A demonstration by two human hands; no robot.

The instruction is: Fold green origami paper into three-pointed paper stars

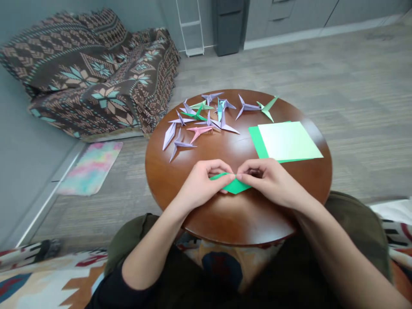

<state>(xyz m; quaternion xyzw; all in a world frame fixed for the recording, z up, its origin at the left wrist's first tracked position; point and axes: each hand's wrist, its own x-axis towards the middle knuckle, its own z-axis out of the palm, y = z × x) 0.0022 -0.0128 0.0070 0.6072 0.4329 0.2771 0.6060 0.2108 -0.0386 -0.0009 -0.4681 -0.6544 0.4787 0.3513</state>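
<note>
Left hand [201,182], right hand [268,180] pinch green folded paper [234,185] on round table [231,219].

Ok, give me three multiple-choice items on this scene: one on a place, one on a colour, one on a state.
1. Where does the stack of flat paper sheets lie on the round table?
A. On the right side
B. On the left edge
C. On the floor

2. What colour is the paper piece held between the hands?
A. Pink
B. Green
C. Purple

3. How do the left hand and right hand stand?
A. Both flat on the table
B. One raised in the air
C. Both pinching the paper piece

Answers:
1. A, the sheets sit right of the folded paper figures.
2. B, a green tip shows below the fingers.
3. C, both hands' fingertips meet on the paper.
</note>
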